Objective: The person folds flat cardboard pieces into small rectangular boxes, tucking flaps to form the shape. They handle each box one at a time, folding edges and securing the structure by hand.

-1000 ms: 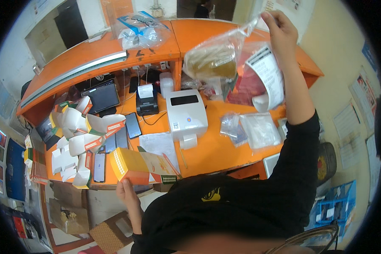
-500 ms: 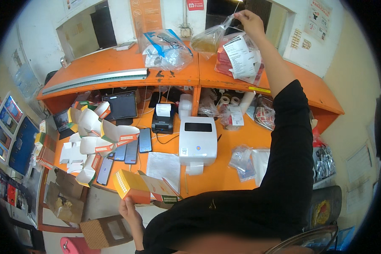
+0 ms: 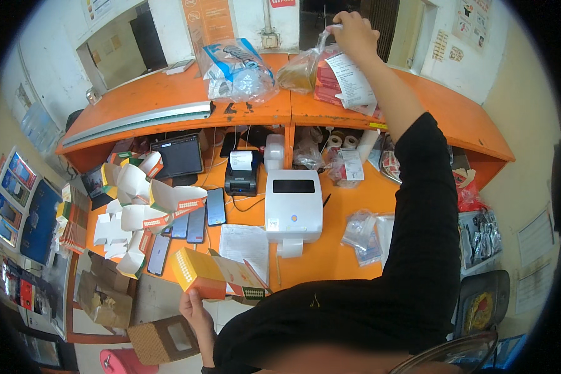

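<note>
My right hand (image 3: 357, 36) reaches far out over the raised orange counter. Its fingers are closed round the gathered top of a clear plastic bag (image 3: 298, 73) with yellowish liquid inside. Beside that bag stands another clear bag with red boxes (image 3: 327, 80), a white printed slip (image 3: 353, 81) on its front; my wrist passes near it. Low at the left, my left hand (image 3: 197, 315) grips the lower edge of a yellow and orange folding carton (image 3: 201, 269), partly opened out and tilted. Its far flaps lie against my black top.
Several open cartons (image 3: 159, 198) crowd the desk's left, next to phones (image 3: 215, 207). A white label printer (image 3: 293, 206) and a small black receipt printer (image 3: 241, 174) stand mid-desk. On the counter lie a metal ruler-like strip (image 3: 140, 121) and a blue-and-clear plastic bag (image 3: 243, 71).
My right hand has shifted a little left, and the liquid bag hangs more upright beside the red boxes. My left hand still holds the carton. The whole view has shifted slightly.
</note>
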{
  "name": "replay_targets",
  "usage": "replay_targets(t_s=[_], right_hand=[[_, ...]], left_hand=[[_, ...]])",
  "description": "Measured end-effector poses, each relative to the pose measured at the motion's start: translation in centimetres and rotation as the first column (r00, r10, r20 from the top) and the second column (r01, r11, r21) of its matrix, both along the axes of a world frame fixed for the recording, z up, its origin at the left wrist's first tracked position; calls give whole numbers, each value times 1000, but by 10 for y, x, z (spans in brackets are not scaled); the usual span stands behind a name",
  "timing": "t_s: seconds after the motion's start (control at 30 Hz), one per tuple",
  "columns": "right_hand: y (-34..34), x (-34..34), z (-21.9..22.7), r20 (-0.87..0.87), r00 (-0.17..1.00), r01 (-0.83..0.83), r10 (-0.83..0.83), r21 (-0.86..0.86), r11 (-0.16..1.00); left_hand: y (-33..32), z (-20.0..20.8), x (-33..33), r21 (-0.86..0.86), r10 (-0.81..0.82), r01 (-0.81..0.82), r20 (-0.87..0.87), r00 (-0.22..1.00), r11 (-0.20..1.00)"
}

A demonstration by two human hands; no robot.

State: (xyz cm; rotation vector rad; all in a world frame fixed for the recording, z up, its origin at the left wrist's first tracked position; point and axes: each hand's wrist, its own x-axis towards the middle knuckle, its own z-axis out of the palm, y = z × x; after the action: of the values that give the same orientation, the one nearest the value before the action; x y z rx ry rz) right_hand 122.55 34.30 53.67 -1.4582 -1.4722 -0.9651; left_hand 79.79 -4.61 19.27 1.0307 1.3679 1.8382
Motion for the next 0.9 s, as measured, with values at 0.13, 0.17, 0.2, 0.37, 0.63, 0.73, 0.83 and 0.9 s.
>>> replay_targets(t_s=[0.13, 0.17, 0.2, 0.37, 0.63, 0.73, 0.83, 0.9], right_hand=[[-28, -49, -15, 299, 931, 264, -211, -148, 953], [-34, -63, -24, 382, 902, 315, -201, -266, 911], [-37, -73, -32, 421, 887, 355, -189, -360, 862], [-26, -93, -69, 626, 736, 568, -259, -363, 738], [32, -84, -101, 540, 756, 561, -370, -242, 792], [39, -81, -102, 442, 837, 434, -324, -174, 884], [37, -82, -100, 359, 920, 235, -154, -194, 952], [34, -85, -95, 326, 944, 135, -56, -226, 965]], left_hand=[[8, 0, 4, -20, 20, -20, 24, 1000, 1000], [10, 1, 4, -45, 24, -24, 20, 999, 999], [11, 3, 5, -31, 13, -13, -1, 1000, 999], [12, 8, 1, -2, -29, 29, -66, 997, 1000], [8, 1, -14, 3, 2, -2, -20, 1000, 1000], [9, -2, -16, 0, -16, 16, 48, 999, 1000], [12, -3, -17, -17, -31, 31, 18, 999, 999], [14, -3, -17, -11, -37, 37, -9, 999, 999]])
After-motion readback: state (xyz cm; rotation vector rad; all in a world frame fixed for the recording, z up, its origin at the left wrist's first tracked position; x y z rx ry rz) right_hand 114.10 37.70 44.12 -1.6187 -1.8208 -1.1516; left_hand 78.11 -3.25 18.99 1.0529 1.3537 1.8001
